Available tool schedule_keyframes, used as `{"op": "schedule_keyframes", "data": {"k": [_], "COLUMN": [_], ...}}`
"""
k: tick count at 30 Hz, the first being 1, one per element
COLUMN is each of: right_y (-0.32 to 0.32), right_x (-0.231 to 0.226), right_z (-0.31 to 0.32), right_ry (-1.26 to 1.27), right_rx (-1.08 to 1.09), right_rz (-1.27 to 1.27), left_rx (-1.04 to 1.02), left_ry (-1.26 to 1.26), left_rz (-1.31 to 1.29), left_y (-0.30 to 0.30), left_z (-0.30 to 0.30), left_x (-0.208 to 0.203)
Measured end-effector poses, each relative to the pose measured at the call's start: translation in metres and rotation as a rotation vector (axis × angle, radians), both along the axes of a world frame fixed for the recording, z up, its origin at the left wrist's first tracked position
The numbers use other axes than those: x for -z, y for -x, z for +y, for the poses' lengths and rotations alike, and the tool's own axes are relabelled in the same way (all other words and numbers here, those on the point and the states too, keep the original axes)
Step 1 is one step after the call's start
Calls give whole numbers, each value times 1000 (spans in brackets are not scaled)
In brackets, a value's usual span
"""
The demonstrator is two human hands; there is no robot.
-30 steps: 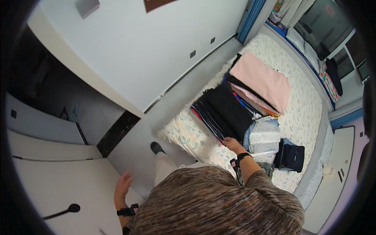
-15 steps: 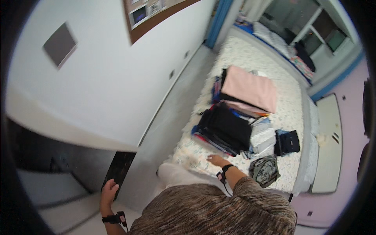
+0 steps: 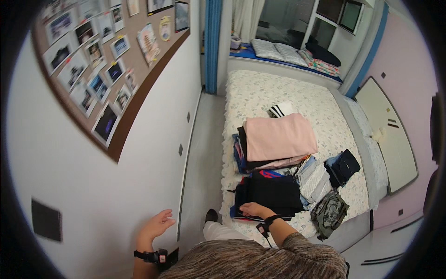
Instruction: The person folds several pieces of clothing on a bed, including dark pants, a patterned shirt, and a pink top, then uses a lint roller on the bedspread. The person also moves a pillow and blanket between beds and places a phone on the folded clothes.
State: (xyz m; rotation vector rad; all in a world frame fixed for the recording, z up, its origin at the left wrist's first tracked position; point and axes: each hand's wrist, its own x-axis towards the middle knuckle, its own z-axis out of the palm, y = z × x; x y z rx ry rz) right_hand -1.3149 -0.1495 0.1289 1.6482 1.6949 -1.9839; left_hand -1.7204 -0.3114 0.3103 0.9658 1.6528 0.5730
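Out over the floor strip beside the wall, my left hand [image 3: 158, 224] is empty with its fingers apart. My right hand [image 3: 253, 209] hovers over the front of a stack of folded black clothes [image 3: 274, 191], fingers loosely spread; whether it touches the cloth I cannot tell. Behind that stack lies a taller pile topped by a folded pink cloth [image 3: 281, 137]. To the right are light grey and white folded garments [image 3: 313, 179], folded dark blue jeans [image 3: 343, 167] and a crumpled camouflage-patterned garment [image 3: 330, 213]. A black-and-white striped item [image 3: 282, 109] sits behind the pink cloth.
The clothes lie on a bed with a floral cover [image 3: 260, 88]. A white wall [image 3: 153, 158] with a photo board [image 3: 104, 60] runs along the left. Grey floor [image 3: 204, 135] separates wall and bed. Cushions [image 3: 278, 50] line the window sill; a headboard [image 3: 388, 135] stands right.
My view has turned, bringing the photo board in and the dark opening out. My left hand has moved away from the dark panel; my right hand has come over the black clothes.
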Motion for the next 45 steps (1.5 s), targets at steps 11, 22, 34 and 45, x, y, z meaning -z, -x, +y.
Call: {"op": "schedule_keyframes", "data": {"k": [11,22,34,45], "right_y": [-26,-52,-21,-83], "right_x": [-88,-21,-12,-112], "right_z": [112,176,260,259], "right_ry": [159,220,42,-337], "right_rx": [529,1396,1966,1789], "right_rz": [194,426,668,498], "left_rx": [465,461,329,486], "left_ry": [-113,239,513,386], "left_rz": [-212,-450,-420,-669], "left_y": [-33,-151,-228,-239], "left_z": [296,518,667,649], "left_x": [23,103,187,91]}}
